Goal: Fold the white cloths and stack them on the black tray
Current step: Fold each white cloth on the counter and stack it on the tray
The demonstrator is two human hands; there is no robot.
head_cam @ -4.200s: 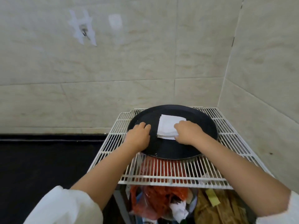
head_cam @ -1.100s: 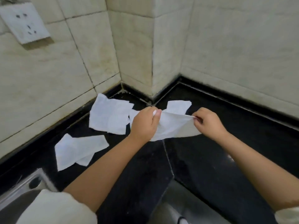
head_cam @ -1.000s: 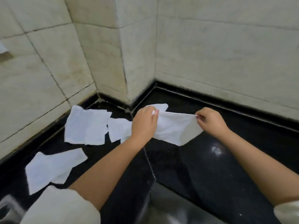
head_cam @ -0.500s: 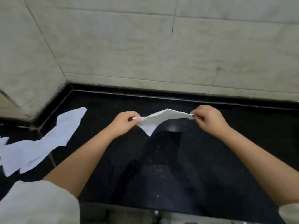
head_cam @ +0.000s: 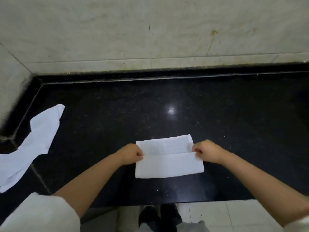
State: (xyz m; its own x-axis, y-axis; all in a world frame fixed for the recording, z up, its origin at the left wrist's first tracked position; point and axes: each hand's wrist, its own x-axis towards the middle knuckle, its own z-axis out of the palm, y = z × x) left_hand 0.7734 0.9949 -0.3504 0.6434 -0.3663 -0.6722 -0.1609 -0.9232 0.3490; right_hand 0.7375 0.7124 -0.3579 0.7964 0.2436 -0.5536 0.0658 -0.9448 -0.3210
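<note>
A white cloth (head_cam: 168, 158) lies flat on the black stone counter (head_cam: 150, 111), near its front edge. Its near half is folded up over the far half, with the fold edge running left to right. My left hand (head_cam: 131, 154) pinches the cloth's left end at that edge. My right hand (head_cam: 206, 152) pinches the right end the same way. More white cloths (head_cam: 30, 144) lie unfolded and loose at the counter's left. The black tray is out of view.
Pale wall tiles (head_cam: 150, 30) rise behind the counter and turn a corner at the left. Below the counter's front edge I see a light tiled floor (head_cam: 225, 215) and dark shoes (head_cam: 160, 216).
The cloth, held stretched in the air between both hands, now lies on the counter folded over. The view has swung right and down, away from the loose cloths.
</note>
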